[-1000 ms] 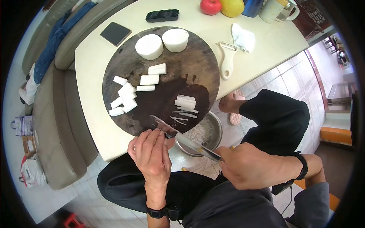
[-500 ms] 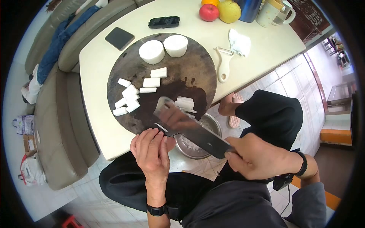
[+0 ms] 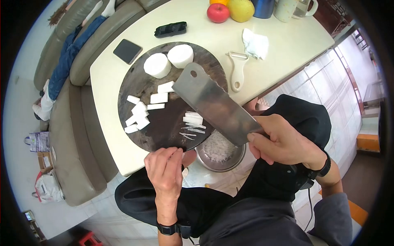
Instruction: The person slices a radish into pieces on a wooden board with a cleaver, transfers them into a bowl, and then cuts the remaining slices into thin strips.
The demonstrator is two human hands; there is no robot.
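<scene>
My right hand point(image 3: 283, 141) is closed round the handle of a cleaver point(image 3: 217, 102), whose broad blade is raised over the right side of the round chopping board point(image 3: 164, 127). At the board's near edge is my left hand point(image 3: 164, 168), its fingers bent and pressed together; what they hold, if anything, is hidden. Thin slices of what looks like white radish point(image 3: 193, 119) lie below the blade, with a few fine strips nearer me. Thicker radish pieces point(image 3: 139, 112) are on the left, and two large round chunks point(image 3: 157, 65) stand at the back. A metal bowl point(image 3: 240, 158) with white shreds sits below the board.
The pale table point(image 3: 102, 86) carries a phone point(image 3: 127, 51), a black object point(image 3: 170, 29), a peeler point(image 3: 238, 74), a crumpled tissue point(image 3: 255, 44), fruit point(image 3: 218, 13) and cups point(image 3: 285, 10). A person in jeans point(image 3: 76, 51) lies on the sofa point(image 3: 86, 135).
The cleaver has lifted and swung away from my left hand, up and to the right. Fine strips now lie beside the slices. My left hand stays near the board's edge.
</scene>
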